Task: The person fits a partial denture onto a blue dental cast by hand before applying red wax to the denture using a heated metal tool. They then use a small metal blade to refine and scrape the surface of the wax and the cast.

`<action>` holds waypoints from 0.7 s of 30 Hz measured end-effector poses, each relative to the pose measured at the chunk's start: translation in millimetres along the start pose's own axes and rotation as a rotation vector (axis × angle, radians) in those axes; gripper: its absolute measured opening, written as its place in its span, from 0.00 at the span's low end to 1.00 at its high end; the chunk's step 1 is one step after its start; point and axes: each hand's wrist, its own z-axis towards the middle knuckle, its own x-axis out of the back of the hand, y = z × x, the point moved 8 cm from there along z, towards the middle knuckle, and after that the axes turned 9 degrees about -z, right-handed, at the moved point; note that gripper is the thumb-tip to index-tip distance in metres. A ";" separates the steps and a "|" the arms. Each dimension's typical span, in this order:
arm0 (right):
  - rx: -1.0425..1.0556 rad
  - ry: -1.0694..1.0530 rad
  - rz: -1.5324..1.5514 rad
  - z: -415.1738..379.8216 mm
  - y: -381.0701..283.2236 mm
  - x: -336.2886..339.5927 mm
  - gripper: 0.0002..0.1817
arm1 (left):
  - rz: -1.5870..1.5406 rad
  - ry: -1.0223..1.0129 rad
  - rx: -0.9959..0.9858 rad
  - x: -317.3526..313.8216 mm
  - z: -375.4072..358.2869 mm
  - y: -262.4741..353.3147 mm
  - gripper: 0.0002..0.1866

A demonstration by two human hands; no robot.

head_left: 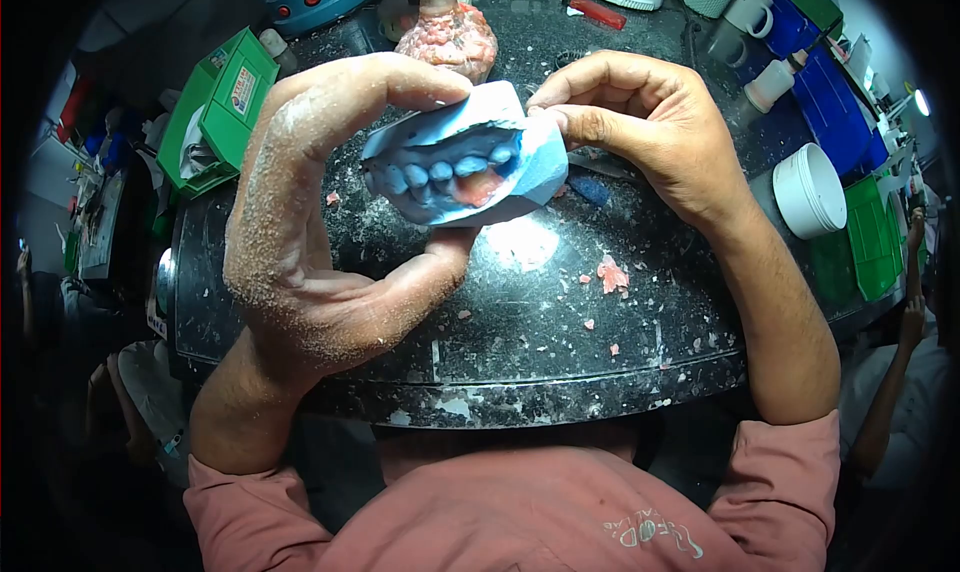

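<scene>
A pale blue dental cast [545,162] with a row of teeth and a pink patch beside them is held up above the bench. My left hand [300,222], dusted with pale grains, grips it between fingers on top and thumb below. At the cast's right edge, my right hand [640,122] pinches with thumb and forefinger; the exact contact is partly hidden. Just behind the cast stands a spirit burner [447,42] covered with pink wax. On the bench below are pink wax scraps [612,274] and a small blue piece [588,190].
The dark bench [520,342] is speckled with white dust. A green bin [220,112] stands at left, a white tub [810,190] at right. Behind are a red lighter [598,12], a mug [748,12] and a blue appliance [325,2]. Other people sit at both sides.
</scene>
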 end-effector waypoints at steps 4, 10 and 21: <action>-0.023 0.023 -0.010 -0.7 3.8 -1.1 0.08 | -0.019 0.011 0.015 0.2 -0.5 -1.0 0.42; 0.004 0.089 -0.027 -0.4 3.9 7.7 0.10 | -0.034 0.028 0.062 0.4 -1.7 -4.3 0.41; -0.053 0.031 0.124 -4.6 -4.7 4.2 0.16 | -0.042 0.023 0.064 -0.8 -2.0 -4.5 0.41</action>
